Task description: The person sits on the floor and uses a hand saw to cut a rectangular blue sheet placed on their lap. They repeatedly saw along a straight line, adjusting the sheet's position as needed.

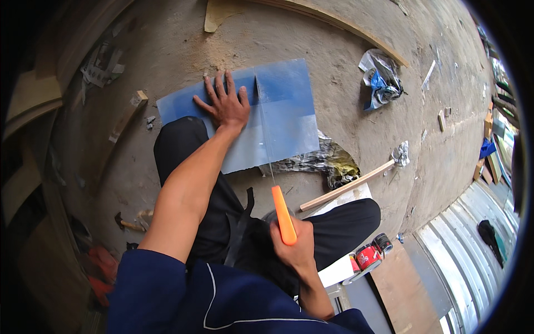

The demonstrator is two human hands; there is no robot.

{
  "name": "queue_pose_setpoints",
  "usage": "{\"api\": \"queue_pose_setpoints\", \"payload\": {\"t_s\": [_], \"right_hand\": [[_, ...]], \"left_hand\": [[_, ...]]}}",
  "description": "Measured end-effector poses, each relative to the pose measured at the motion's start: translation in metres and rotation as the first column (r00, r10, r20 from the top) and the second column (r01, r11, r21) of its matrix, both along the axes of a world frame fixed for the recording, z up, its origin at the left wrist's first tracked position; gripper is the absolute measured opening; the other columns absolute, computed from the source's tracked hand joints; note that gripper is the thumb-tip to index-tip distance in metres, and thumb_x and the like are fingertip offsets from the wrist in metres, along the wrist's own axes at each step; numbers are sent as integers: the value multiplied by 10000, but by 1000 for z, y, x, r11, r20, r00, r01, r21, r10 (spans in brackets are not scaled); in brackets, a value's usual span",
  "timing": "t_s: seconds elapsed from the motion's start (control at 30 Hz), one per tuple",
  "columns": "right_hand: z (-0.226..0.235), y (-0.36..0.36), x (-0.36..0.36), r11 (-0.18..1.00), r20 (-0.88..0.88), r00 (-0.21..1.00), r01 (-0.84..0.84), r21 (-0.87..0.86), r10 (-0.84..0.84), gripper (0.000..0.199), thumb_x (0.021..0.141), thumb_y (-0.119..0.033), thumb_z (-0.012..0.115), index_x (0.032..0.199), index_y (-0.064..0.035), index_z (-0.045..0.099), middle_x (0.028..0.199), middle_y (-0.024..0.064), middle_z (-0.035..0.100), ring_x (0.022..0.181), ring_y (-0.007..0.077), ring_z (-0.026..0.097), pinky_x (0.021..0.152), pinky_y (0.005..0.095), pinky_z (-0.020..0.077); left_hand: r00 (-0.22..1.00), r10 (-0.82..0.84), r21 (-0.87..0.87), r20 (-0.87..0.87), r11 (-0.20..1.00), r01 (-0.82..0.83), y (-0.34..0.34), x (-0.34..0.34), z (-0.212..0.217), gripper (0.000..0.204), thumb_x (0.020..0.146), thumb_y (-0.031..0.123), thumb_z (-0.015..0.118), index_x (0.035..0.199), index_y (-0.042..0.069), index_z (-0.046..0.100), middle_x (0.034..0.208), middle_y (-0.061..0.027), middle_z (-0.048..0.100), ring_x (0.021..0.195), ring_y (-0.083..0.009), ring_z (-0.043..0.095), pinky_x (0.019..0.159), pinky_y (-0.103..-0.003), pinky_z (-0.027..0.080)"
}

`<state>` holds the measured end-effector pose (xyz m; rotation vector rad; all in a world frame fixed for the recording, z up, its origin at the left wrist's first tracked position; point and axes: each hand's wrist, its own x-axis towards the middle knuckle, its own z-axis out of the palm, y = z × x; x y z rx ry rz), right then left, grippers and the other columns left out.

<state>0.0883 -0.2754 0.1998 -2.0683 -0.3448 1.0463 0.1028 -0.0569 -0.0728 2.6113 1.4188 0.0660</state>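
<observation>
A flat blue-grey sheet (289,119) lies in front of me, its near left part by my raised knee. My left hand (227,106) presses flat on its upper left part, fingers spread. In my right hand (296,245) is the orange handle of a handsaw (282,211), gripped near my lap. The saw's thin blade shows almost edge-on, running from the handle up over the sheet. A narrow dark slit sits near the sheet's far edge, in line with the blade. Whether the blade's far end passes below the sheet I cannot tell.
Crumpled foil (339,161) sticks out beneath the sheet's right side. A wooden strip (347,186) lies right of it, and crumpled plastic (382,80) farther off. A hammer (130,224) rests at left. Tape rolls (368,257) and corrugated metal (464,259) are at lower right.
</observation>
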Motion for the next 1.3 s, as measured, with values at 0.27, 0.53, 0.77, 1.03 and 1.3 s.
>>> {"api": "queue_pose_setpoints", "payload": {"t_s": [0.27,0.53,0.77,1.03,1.3], "right_hand": [[-31,4,51,999,60,998,17,27,-18,216,811,-119,633,678,23,541,533,115,490,460,170,434,490,333,386],[-44,-17,11,996,173,985,-20,88,5,171,788,-135,648,727,7,575,592,188,554,528,378,549,520,396,448],[-44,-25,-7,984,110,986,113,137,-128,153,775,-129,660,730,3,596,602,185,572,531,363,579,512,387,454],[-97,-48,20,985,270,961,-93,148,50,140,738,-134,668,704,-15,604,613,159,588,519,332,586,508,367,460],[-84,-68,-28,977,193,980,4,211,-46,141,723,-150,670,747,-32,596,645,181,593,579,391,582,548,426,484]], "left_hand": [[997,79,-1,5,997,-79,11,7,4,631,963,456,322,1501,132,259,1553,-122,192,1455,-359,18,1041,-728,-59],[996,77,56,47,995,-80,4,9,-1,596,965,455,305,1495,184,292,1546,-68,241,1456,-340,80,1071,-695,-50],[999,-36,28,-4,999,36,-4,1,3,602,968,454,311,1498,170,280,1546,-88,229,1453,-340,82,1059,-714,-32],[1000,18,33,-6,999,-18,5,7,1,633,965,455,317,1505,132,244,1551,-131,191,1448,-381,57,1041,-732,-33],[998,52,-14,29,999,-51,9,8,4,632,967,467,291,1508,145,240,1555,-124,194,1455,-359,66,1055,-719,-49]]}}
